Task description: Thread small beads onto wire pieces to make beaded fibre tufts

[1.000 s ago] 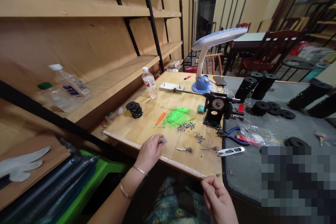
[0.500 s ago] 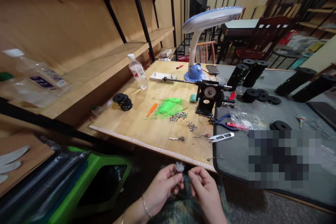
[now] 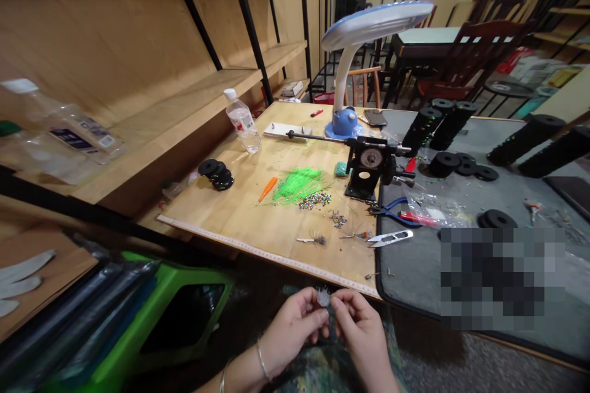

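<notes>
Just off the table's front edge, my left hand [image 3: 295,324] grips a small bundle with a grey, bristly tuft [image 3: 322,296] that sticks up past the thumb. My right hand [image 3: 362,333] is pinched beside the tuft, its fingertips at the bundle's right side; what they hold is too small to make out. On the wooden table ahead lie another dark-tipped bristly bundle [image 3: 314,239] and an orange-marked one [image 3: 359,235]. Silver thread snips [image 3: 391,237] lie to their right. Farther in are small metal bits [image 3: 338,218], coloured beads [image 3: 314,200] and a heap of bright green strands [image 3: 299,185].
An orange-handled tool [image 3: 267,189] lies left of the strands. Blue-handled pliers [image 3: 396,212] rest by a black hand winder with a dial [image 3: 367,166]. Behind stand a desk lamp [image 3: 343,123] and a water bottle [image 3: 243,126]. Black foam spools [image 3: 445,164] occupy the grey mat [image 3: 415,282].
My left hand has shifted slightly right with the bundle, closing the gap to my right fingertips. The right hand stays nearly in place. The view has tilted slightly.
</notes>
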{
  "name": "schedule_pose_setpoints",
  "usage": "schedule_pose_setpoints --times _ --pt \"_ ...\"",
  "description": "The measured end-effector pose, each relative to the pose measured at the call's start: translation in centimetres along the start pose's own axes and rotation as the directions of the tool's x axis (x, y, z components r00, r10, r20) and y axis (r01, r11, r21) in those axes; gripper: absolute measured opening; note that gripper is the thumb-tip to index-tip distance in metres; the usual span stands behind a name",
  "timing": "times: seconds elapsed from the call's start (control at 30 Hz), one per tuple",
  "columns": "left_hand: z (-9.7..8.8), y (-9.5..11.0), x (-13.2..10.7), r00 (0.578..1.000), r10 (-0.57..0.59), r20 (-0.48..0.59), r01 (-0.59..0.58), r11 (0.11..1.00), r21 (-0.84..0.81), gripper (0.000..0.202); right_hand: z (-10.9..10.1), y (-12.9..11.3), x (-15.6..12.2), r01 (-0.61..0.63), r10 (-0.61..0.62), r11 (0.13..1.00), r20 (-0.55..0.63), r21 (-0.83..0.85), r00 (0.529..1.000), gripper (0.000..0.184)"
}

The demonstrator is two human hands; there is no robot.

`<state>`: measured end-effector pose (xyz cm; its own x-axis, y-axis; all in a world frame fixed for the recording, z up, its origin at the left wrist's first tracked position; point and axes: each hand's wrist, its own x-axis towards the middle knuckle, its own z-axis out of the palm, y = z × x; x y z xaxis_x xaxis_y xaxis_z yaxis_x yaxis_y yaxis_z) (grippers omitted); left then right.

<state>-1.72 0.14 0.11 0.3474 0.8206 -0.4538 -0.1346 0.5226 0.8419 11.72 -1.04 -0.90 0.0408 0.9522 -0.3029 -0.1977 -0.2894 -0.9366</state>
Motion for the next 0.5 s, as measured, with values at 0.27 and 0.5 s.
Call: schedule_pose_setpoints --times 0.27,0.5 --pt "0.26 -0.03 -0.06 1.000 -0.017 -0.022 0.016 0.999 -0.047 0.039 0.18 0.06 0.07 -0.013 0.013 0.999 0.003 0.030 1.000 0.046" --pt "0.66 -0.14 0.05 0.997 -0.070 -0.030 0.064 0.983 -0.173 0.037 0.05 0.37 -0.05 -0.012 0.013 1.000 -0.013 0.020 1.000 0.044"
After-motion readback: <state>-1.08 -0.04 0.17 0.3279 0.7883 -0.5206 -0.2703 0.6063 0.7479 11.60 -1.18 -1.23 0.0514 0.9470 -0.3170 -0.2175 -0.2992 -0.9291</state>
